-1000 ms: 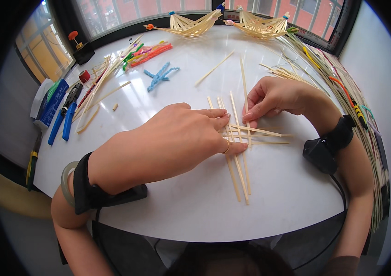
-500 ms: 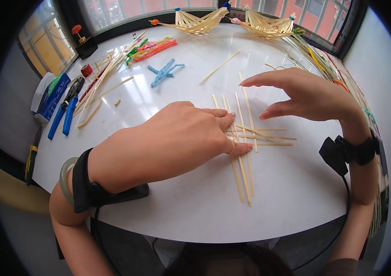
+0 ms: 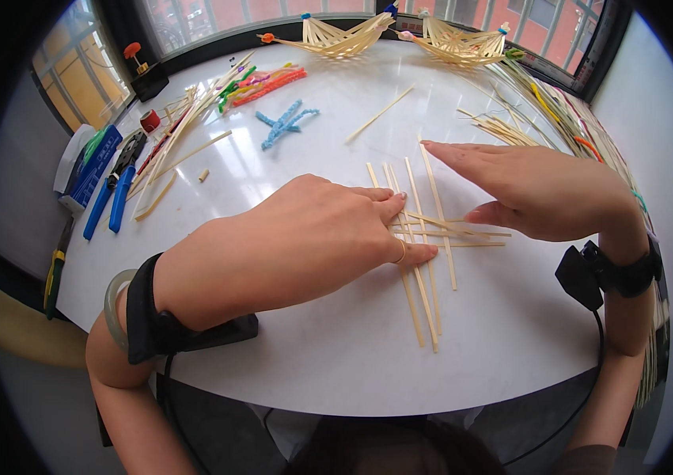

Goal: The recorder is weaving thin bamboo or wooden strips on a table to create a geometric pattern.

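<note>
On the white table, several thin pale bamboo strips (image 3: 418, 305) cross one another in a small open lattice. My left hand (image 3: 289, 241) lies over its left side, fingers spread and fingertips pressing the crossing strips down; part of the weave is hidden under it. My right hand (image 3: 546, 190) is open at the lattice's right side, fingers together and thumb apart. Its fingertips are at the far end of the rightmost lengthwise strip (image 3: 434, 190), and its thumb is near the right ends of the crosswise strips (image 3: 479, 245).
Blue-handled pliers (image 3: 120, 198) lie at the left beside a blue box (image 3: 92, 170). Farther back are blue fuzzy stems (image 3: 282, 124), colourful stems (image 3: 269, 85), and a loose strip (image 3: 380, 113). Two woven pieces (image 3: 336, 39) stand by the window. Long strips (image 3: 546, 99) line the right edge.
The rightmost lengthwise strip has slid toward me across the crosswise strips. My right hand has come nearer and lower with it, while my left hand has stayed almost still.
</note>
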Tool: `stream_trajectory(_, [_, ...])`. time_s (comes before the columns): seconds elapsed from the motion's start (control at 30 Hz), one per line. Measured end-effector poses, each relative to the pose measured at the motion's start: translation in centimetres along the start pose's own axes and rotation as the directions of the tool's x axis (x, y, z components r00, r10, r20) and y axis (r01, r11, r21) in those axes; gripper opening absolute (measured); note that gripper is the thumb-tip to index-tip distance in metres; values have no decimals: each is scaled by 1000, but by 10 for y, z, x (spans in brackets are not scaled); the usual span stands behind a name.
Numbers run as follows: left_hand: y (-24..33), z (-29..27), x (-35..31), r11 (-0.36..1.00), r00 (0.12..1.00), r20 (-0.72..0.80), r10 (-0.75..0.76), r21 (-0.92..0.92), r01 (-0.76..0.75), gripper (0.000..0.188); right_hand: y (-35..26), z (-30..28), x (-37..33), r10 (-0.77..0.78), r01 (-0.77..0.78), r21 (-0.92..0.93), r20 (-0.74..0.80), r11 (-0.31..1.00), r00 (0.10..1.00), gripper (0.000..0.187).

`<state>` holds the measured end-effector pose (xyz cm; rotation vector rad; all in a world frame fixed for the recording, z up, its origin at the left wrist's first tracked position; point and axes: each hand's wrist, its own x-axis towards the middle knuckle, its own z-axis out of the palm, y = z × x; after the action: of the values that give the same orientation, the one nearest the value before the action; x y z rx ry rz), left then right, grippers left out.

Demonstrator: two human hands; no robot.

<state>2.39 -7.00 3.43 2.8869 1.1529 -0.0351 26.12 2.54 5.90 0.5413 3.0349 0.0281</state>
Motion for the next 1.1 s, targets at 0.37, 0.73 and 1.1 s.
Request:
stream_trajectory(0.37, [-1, -4, 2, 1000, 998, 58, -13, -1, 14, 72, -12, 5, 2, 311, -311, 323, 54, 894, 949, 27])
stream_trajectory(0.73, [-1, -5, 2, 999, 995, 100, -28, -36, 32, 76, -6, 6, 4, 304, -300, 449, 65, 842, 950, 17])
stream_trajectory(1.1, [2, -10, 3, 996, 984, 168, -65, -50, 75, 77, -10, 5, 7, 372, -364, 431, 71, 826, 926, 15])
